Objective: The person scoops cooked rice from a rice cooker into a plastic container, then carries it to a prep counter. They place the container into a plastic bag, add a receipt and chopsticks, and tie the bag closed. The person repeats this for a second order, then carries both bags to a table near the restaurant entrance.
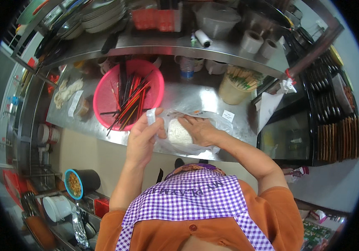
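Note:
A clear plastic bag lies at the steel table's front edge with a white rectangular block or box in it; which of the two I cannot tell. My left hand grips the bag's left side between curled fingers and thumb. Around one of its fingers shows a white strip, either tape or gathered film. Flat across the bag lies my right hand, fingers stretched out against the white thing's right side. Just beyond the left hand stands a pink plastic basin holding many black and red chopsticks.
A tub of wooden skewers and a small printed label are at the right. A water bottle stands behind. Left of the basin are a cloth and a small tub. A steel shelf overhangs the table's back.

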A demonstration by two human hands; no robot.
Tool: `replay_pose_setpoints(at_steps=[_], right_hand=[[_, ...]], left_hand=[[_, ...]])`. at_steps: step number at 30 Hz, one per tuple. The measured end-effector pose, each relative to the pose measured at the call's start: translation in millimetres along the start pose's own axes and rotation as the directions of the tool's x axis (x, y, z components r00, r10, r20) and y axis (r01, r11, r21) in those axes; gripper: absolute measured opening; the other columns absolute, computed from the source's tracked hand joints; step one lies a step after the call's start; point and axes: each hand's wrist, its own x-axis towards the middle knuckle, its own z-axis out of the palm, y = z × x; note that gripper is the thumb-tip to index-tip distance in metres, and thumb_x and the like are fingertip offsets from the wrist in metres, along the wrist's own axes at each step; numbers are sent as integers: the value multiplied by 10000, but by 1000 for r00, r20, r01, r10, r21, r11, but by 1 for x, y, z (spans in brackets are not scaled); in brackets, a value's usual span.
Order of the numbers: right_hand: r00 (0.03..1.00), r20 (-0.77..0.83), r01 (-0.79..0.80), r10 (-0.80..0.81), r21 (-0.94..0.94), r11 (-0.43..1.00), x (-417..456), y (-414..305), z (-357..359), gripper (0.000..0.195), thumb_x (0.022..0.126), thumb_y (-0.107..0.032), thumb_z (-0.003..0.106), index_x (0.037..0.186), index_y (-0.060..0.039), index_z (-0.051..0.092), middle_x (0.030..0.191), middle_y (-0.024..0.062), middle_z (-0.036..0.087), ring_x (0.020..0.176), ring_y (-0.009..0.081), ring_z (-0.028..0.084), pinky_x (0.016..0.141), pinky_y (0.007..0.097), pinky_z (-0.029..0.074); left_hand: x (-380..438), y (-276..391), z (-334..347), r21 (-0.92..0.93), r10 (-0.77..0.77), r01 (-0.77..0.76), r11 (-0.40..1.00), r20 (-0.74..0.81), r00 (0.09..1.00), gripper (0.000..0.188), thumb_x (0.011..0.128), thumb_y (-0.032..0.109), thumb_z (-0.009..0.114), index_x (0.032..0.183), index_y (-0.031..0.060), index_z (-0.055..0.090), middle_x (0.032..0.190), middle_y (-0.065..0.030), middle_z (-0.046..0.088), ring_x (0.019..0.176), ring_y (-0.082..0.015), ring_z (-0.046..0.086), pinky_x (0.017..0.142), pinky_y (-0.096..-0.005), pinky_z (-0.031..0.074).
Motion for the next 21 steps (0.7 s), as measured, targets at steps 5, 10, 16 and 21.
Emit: replay_pose_setpoints(at_steps=[5, 10, 16, 21], right_hand=[[932, -362, 102, 16, 305, 947, -32, 16, -63, 539, 793, -205, 618, 1308, -88, 509, 1295, 171, 534, 1199, 349, 495, 967, 441, 418], [541, -687, -429, 485, 272, 862, -22, 148, -104, 264, 868, -284, 573, 873, -49, 694, 851, 188, 671, 817, 373, 640, 750, 455, 498], [511, -689, -580, 514, 165, 798, 12, 181, -76, 412, 812, -443, 606, 793, -42, 700, 793, 213, 656, 771, 396, 626, 712, 476, 486], [397, -728, -322, 559, 460, 827, -38, 158, -84, 356, 883, -341, 569, 827, -8, 682, 758, 180, 669, 703, 327, 640, 659, 404, 494]], left_hand=[[-1, 0, 2, 27, -3, 3, 1000, -22, 1000, 416, 892, 129, 548, 1268, -38, 484, 880, -32, 575, 722, -136, 504, 689, -304, 436], [-2, -3, 7, 14, 9, -9, 1000, 15, 1000, 432, 884, 129, 562, 1276, -35, 483, 880, -24, 569, 722, -129, 506, 688, -302, 442], [-1, -2, 8, 65, 3, -4, 998, 19, 1000, 434, 879, 131, 573, 1271, -35, 491, 885, -23, 564, 720, -124, 506, 687, -292, 440], [-1, -5, 12, 6, 9, -9, 1000, 14, 1000, 428, 882, 122, 569, 1273, -35, 493, 890, -17, 567, 720, -119, 502, 689, -285, 432]])
